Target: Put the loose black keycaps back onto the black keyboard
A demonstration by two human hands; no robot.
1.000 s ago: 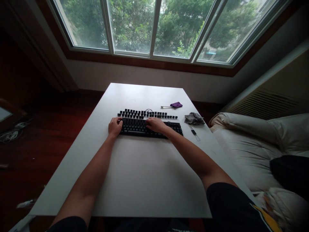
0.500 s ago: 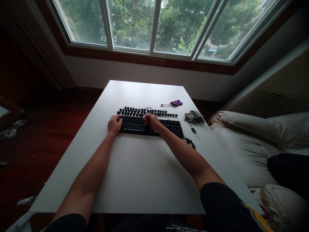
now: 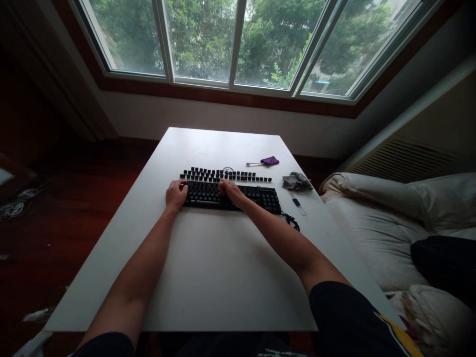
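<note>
One hand (image 3: 228, 189) farther left on keyboard (image 3: 260, 198)

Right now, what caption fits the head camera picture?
Left hand and right hand on a black keyboard, loose keycaps lined up behind, white table.

Left hand (image 3: 175, 195) palm down, right hand (image 3: 228, 190) curled, both extended forward
</note>
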